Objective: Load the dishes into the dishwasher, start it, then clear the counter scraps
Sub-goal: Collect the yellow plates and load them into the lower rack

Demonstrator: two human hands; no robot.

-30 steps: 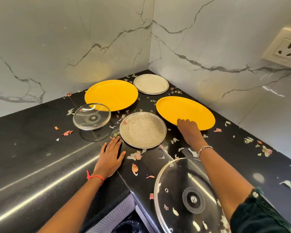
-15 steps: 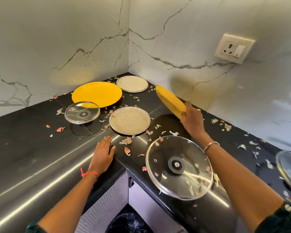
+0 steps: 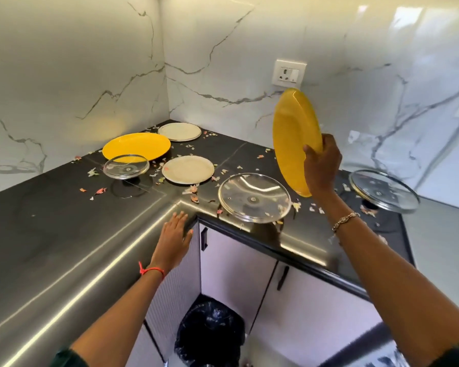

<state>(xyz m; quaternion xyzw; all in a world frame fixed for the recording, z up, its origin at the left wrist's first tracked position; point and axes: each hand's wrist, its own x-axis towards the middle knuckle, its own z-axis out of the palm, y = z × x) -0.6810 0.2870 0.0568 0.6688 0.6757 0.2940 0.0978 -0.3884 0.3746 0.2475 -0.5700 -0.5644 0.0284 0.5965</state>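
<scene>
You have no readable text, label, brand, number or sign anywhere here; nothing printed shows on the plates, the lids, the table or the walls.

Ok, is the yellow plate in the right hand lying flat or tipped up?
Tipped up, almost on edge. The right hand grips the yellow plate at its rim, above the counter.

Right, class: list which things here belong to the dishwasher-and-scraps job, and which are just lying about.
Job in hand:
held yellow plate, gripped by the right hand
second yellow plate, lying flat
two steel plates
three glass lids
scraps
black-bagged bin, probably for scraps

Just lying about:
wall socket
cupboard handles
</scene>
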